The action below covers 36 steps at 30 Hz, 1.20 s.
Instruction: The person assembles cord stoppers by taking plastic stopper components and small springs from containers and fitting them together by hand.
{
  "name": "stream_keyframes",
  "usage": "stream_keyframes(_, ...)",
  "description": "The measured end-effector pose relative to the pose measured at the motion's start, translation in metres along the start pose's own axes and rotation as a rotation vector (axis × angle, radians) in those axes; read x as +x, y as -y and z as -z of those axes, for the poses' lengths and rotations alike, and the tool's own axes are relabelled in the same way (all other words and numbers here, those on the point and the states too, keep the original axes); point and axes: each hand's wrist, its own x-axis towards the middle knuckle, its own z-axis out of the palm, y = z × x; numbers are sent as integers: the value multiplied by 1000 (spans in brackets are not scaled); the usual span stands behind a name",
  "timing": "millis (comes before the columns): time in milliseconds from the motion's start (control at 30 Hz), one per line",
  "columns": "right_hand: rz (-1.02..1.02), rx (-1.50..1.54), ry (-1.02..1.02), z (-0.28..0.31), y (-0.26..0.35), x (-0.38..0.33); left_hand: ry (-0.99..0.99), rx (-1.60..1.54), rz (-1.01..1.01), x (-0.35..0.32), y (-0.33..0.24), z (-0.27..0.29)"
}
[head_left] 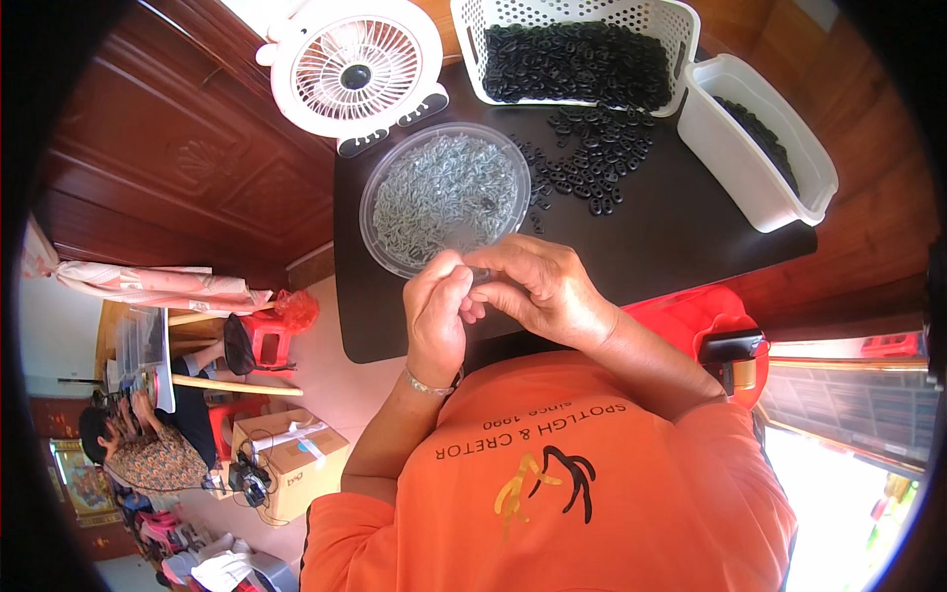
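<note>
Close to the table's near edge, my left hand (pixel 441 308) and my right hand (pixel 545 292) meet with their fingertips together. Between thumb and forefinger my right hand pinches a small dark part (pixel 480 277), mostly covered by the fingers. The left fingers are curled closed against it; what else they hold is hidden. Just beyond my hands stands a round clear tub (pixel 367 212) full of small silvery screws (pixel 444 192). Right of the tub, many small black oval plastic pieces (pixel 597 158) with holes lie loose on the black table (pixel 681 237).
A white perforated basket (pixel 472 49) heaped with black pieces stands at the back. A white bin (pixel 735 183) holding more sits at the right, a white fan (pixel 355 77) at the back left. Beyond the left side are a cardboard box (pixel 296 464) and another person (pixel 163 449) at a table.
</note>
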Motion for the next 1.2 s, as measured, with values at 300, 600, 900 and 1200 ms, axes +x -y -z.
stream_keyframes(300,21,-26,-15,-1,0,-1,-77,17,-16,2,2,-8)
stream_keyframes(600,6,45,-65,-6,-3,-3,-119,-115,-14,2,8,-13)
stream_keyframes(900,-43,-359,-219,67,-11,13,-29,-151,24,7,11,-11)
stream_keyframes(1200,-41,-1522,-698,231,-22,46,-118,-165,52,7,9,13)
